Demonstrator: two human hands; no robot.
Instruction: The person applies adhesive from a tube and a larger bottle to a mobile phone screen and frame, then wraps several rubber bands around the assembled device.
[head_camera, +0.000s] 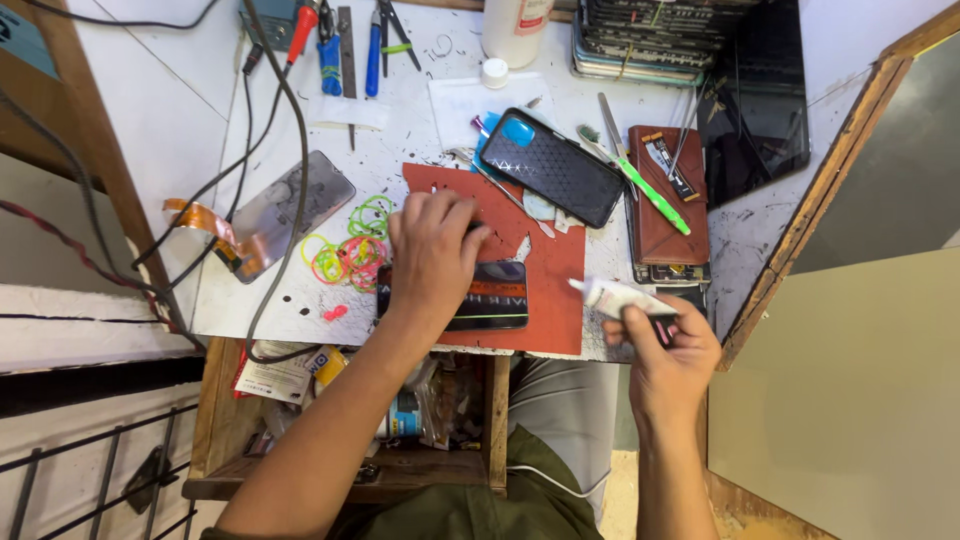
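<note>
Head view of a cluttered white table. The left hand is laid palm down, fingers bent and close together, on the upper edge of a dark phone that lies flat on a red mat near the table's front edge. The right hand is closed around a small white tube, pinched between thumb and fingers, nozzle pointed left toward the phone but apart from it. Coloured rubber bands are scattered just left of the left hand. A phone in a dark patterned case is seen behind the mat, beside a green toothbrush resting on a brown wallet-like case. An open drawer is visible below the table.
</note>
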